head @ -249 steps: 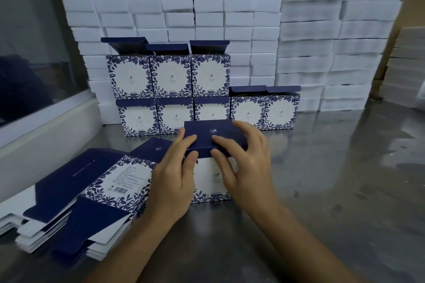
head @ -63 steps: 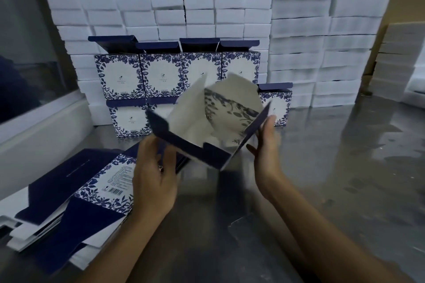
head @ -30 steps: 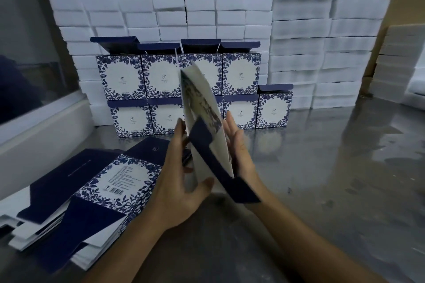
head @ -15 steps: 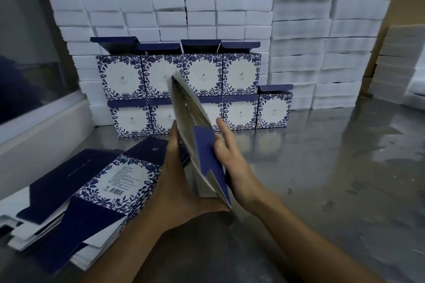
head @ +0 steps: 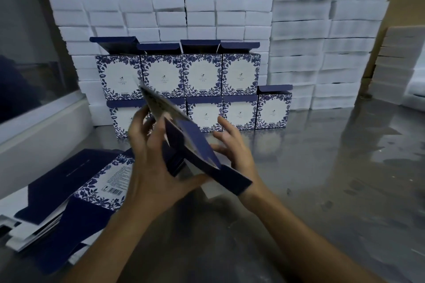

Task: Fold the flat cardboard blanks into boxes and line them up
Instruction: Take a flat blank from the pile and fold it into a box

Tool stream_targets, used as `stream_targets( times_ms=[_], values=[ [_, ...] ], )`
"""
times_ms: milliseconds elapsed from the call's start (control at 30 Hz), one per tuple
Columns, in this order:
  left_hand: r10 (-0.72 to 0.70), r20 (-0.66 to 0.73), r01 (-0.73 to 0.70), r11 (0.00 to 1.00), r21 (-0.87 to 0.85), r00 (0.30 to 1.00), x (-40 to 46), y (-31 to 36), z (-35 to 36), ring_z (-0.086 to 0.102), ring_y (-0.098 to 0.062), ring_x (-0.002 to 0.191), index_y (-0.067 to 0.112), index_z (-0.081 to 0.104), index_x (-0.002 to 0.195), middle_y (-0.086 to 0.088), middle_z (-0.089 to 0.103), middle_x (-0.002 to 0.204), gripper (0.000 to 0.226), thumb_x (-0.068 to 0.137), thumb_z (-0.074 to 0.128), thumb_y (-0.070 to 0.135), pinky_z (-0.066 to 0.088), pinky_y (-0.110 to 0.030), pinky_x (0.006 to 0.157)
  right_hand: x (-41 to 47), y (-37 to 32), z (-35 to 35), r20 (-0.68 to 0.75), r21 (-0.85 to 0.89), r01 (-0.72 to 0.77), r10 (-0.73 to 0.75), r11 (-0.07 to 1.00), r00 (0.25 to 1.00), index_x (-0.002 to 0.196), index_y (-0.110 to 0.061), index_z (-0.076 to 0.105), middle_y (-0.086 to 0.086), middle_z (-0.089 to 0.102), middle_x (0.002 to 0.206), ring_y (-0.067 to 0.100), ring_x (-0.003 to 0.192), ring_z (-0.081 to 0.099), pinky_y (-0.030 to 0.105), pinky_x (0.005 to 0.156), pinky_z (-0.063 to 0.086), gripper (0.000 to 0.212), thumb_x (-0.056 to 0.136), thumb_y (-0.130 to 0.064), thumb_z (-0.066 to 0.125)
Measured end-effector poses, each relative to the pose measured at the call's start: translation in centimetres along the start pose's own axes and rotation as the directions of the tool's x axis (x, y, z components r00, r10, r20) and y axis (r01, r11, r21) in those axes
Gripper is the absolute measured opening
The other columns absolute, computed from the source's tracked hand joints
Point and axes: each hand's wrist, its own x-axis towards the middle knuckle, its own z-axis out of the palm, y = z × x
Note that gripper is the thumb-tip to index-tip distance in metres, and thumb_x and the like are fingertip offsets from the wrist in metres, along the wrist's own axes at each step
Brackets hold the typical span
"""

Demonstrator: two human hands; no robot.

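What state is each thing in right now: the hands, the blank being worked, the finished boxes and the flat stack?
Left hand: grips the blank from below.
Right hand: fingers spread behind the blank.
Blank: held in the air, tilted, still collapsed, blurred.
Top row of boxes: four, upright, lids open.
Bottom row of boxes: five, upright.
Stack of flat blanks: lying flat, unfolded.

Tilted cardboard blank (head: 184,138) between both hands
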Motion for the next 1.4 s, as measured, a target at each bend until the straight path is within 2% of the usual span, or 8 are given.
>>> stream_targets(
  times_ms=[67, 267, 400, 533, 767, 933, 1200, 1400],
  values=[
    [0.157, -0.058, -0.155, 0.987, 0.027, 0.986, 0.3, -0.5, -0.5, 0.031, -0.012, 0.142, 0.028, 0.051, 0.132, 0.003, 0.007, 0.159, 0.089, 0.056, 0.086, 0.059, 0.054, -0.044, 0.094, 0.2, 0.0, -0.4, -0.049, 0.039, -0.034, 0.036, 0.999, 0.998, 0.123, -0.058, 0.052, -0.009, 0.05, 0.144, 0.012, 0.121, 0.058, 0.046, 0.107, 0.046, 0.051, 0.073, -0.068, 0.052],
    [0.037, -0.053, -0.044, 0.989, -0.144, 0.998, 0.3, 0.2, -0.2, 0.063, -0.032, 0.112, 0.066, 0.04, 0.122, -0.026, 0.059, 0.124, 0.088, 0.052, 0.09, 0.048, 0.056, -0.048, 0.083, 0.5, -0.2, -1.4, -0.125, 0.054, -0.04, 0.046, 0.998, 0.991, 0.124, -0.051, 0.053, -0.011, 0.057, 0.136, 0.007, 0.116, 0.062, 0.033, 0.094, 0.052, 0.049, 0.078, -0.064, 0.045],
    [0.089, -0.204, -0.108, 0.991, -0.083, 0.975, -0.1, 1.0, -0.1, 0.066, -0.005, 0.085, 0.052, 0.049, 0.086, -0.001, 0.066, 0.095, 0.043, 0.057, 0.081, 0.045, 0.047, -0.011, 0.07, 0.6, -0.1, -1.7, -0.12, 0.011, 0.004, -0.003, 1.0, 0.993, 0.137, -0.041, 0.05, -0.004, 0.054, 0.142, 0.015, 0.132, 0.052, 0.046, 0.109, 0.044, 0.057, 0.086, -0.066, 0.043],
    [0.1, -0.216, -0.127, 0.985, -0.119, 0.971, -0.1, 1.9, -0.3, 0.057, 0.009, 0.072, 0.027, 0.056, 0.074, 0.015, 0.064, 0.081, 0.018, 0.061, 0.068, 0.033, 0.037, -0.002, 0.064, 0.4, 0.1, -1.9, 0.005, 0.032, 0.035, -0.036, 0.999, 0.999, 0.146, -0.022, 0.047, 0.003, 0.065, 0.133, 0.019, 0.119, 0.063, 0.035, 0.096, 0.053, 0.076, 0.089, -0.072, 0.042],
    [0.224, -0.369, -0.176, 0.971, 0.16, 0.902, 0.4, 0.7, -0.7, 0.039, -0.001, 0.059, 0.005, 0.061, 0.054, 0.01, 0.045, 0.053, 0.037, 0.065, 0.088, 0.027, 0.034, 0.001, 0.065, 1.2, -1.4, -3.7, -0.175, 0.261, -0.038, 0.086, 0.965, 0.981, 0.138, -0.027, 0.056, 0.004, 0.068, 0.121, 0.019, 0.112, 0.064, 0.036, 0.079, 0.056, 0.089, 0.073, -0.086, 0.041],
    [0.129, -0.351, -0.13, 0.991, 0.023, 0.927, 0.1, 0.3, 0.4, 0.062, -0.001, 0.061, 0.003, 0.06, 0.088, 0.013, 0.061, 0.068, 0.04, 0.064, 0.087, 0.018, 0.045, -0.009, 0.06, 1.6, -2.2, -6.0, -0.291, 0.211, 0.05, 0.014, 0.976, 0.957, 0.134, -0.028, 0.06, 0.015, 0.067, 0.127, 0.027, 0.126, 0.058, 0.05, 0.107, 0.037, 0.075, 0.083, -0.079, 0.04],
    [-0.162, -0.381, 0.083, 0.973, -0.215, 0.91, 0.5, -0.6, -0.1, 0.061, 0.016, 0.07, 0.032, 0.056, 0.079, 0.024, 0.061, 0.077, 0.033, 0.071, 0.084, 0.016, 0.046, -0.004, 0.062, 1.7, -1.2, -6.1, -0.196, -0.066, 0.252, -0.261, 0.965, 0.945, 0.102, -0.021, 0.069, -0.006, 0.072, 0.097, 0.01, 0.092, 0.064, 0.032, 0.085, 0.053, 0.013, 0.09, -0.024, 0.066],
    [-0.16, -0.388, 0.069, 0.969, -0.239, 0.907, 1.0, -1.2, -0.5, 0.063, 0.015, 0.076, 0.014, 0.061, 0.092, 0.02, 0.063, 0.085, 0.029, 0.074, 0.081, 0.002, 0.047, -0.004, 0.068, 1.7, -1.0, -5.4, -0.282, -0.231, 0.335, -0.392, 0.913, 0.875, 0.099, -0.022, 0.065, -0.006, 0.071, 0.088, 0.009, 0.081, 0.066, 0.027, 0.074, 0.057, 0.021, 0.096, -0.001, 0.061]
  ],
)
